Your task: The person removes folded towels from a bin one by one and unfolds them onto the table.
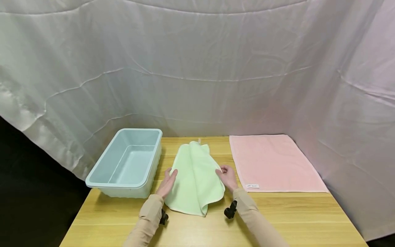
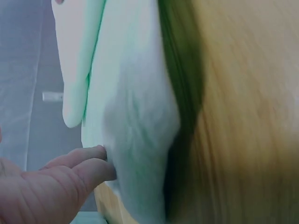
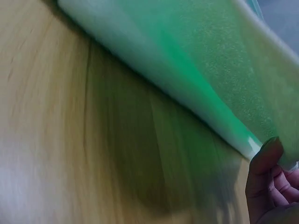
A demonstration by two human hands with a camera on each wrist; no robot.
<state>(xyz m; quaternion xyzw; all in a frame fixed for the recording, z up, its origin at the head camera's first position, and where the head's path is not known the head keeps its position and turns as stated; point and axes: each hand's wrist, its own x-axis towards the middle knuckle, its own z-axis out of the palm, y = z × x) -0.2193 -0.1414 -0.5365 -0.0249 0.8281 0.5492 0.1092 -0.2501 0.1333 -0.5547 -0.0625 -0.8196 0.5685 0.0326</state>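
A light green towel (image 1: 192,178) with pale edging lies loosely folded on the table, a raised fold running down its middle. At its right edge my right hand (image 1: 227,176) pinches the cloth between thumb and curled fingers; in the right wrist view, the thumb (image 3: 268,154) presses the lifted edge. My left hand (image 1: 167,183) is at the towel's left edge, its fingers fairly straight. In the left wrist view, two fingertips (image 2: 108,169) touch the side of the cloth. The left hand's other fingers are partly hidden.
To the left stands a light blue plastic tub (image 1: 149,178) with nothing visible inside. A pink towel (image 1: 274,161) with a white label lies flat at the right. Grey curtains (image 1: 197,96) hang behind the wooden table (image 1: 296,219).
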